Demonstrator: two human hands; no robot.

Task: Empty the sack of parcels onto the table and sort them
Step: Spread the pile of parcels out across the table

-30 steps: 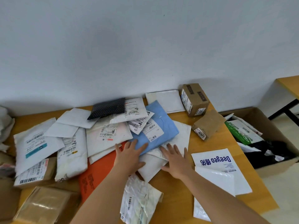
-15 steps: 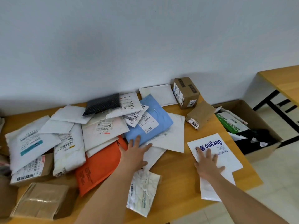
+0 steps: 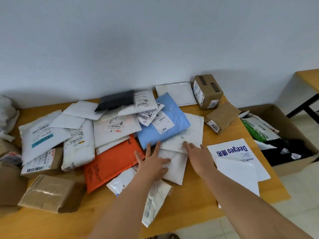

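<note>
We see the wooden surface [image 3: 198, 200] strewn with parcels, an orange mailer [image 3: 110, 163] beside a blue one [image 3: 165, 125]. Our left hand [image 3: 153, 163] and right hand [image 3: 200, 154] press white mailers [image 3: 177, 163], fingers spread flat.

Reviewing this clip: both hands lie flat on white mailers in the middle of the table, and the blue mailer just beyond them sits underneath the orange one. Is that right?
Not quite. In the head view the blue mailer lies beside the orange mailer, overlapping its far corner, not underneath it. The rest holds: the left hand and right hand both lie flat on white mailers in the middle of the table.
</note>
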